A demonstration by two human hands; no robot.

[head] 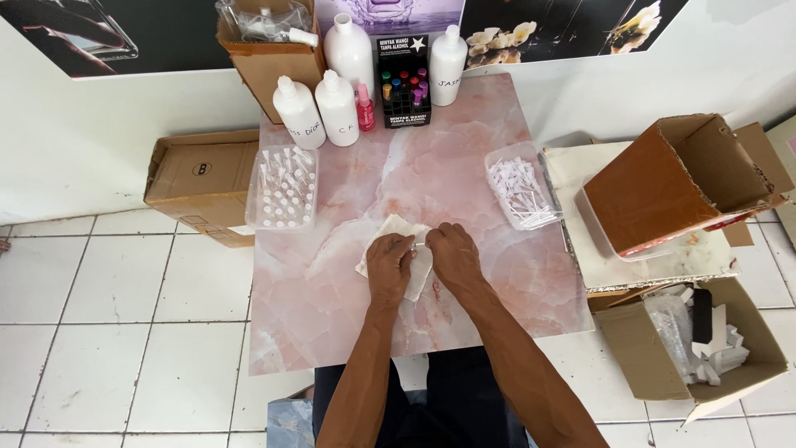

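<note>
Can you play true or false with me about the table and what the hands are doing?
1. Both hands, the left hand and the right hand, are over a white cloth on the pink marble table. True.
2. The clear tray of small vials sits on the right side. False: it is on the left; the tray of white sticks is on the right.
3. White bottles stand at the far edge. True.
4. The open brown box beside the table is lying on the table's middle. False: it rests off to the right.
</note>
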